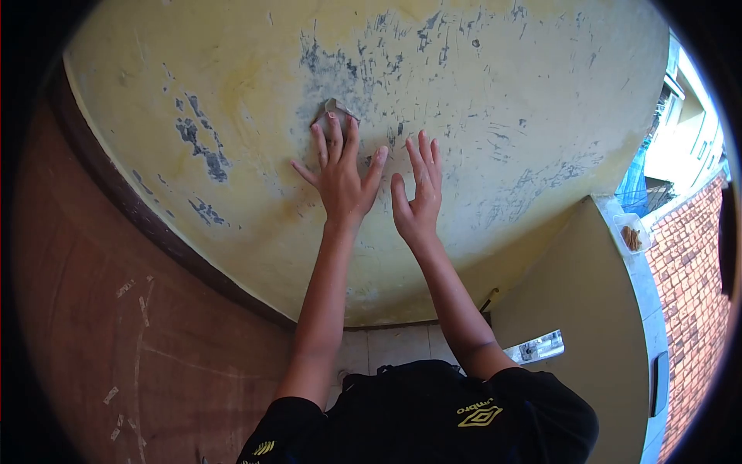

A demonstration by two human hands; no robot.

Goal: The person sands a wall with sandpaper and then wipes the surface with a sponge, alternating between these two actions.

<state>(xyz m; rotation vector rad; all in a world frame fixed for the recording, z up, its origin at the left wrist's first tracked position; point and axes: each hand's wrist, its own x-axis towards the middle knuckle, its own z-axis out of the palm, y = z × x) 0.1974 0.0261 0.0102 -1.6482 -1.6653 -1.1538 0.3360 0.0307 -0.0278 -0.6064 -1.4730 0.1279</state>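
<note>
My left hand (340,179) lies against the yellow wall (255,178) with its fingers spread. Under its fingertips it holds a folded, greyish piece of sandpaper (334,104) to the surface, and part of the sheet is hidden by the fingers. To the right, my right hand (421,197) is up at the same wall, fingers stretched and thumb apart, holding nothing. Around and above both hands the paint is scraped and chipped, showing grey patches (332,66).
A reddish-brown wall (85,309) curves along the left. On the right, a low wall with a pale ledge (645,286) carries a clear plastic container (630,233) and a dark phone-like object (659,384). Roof tiles (688,271) lie beyond it. Floor tiles (398,346) show below.
</note>
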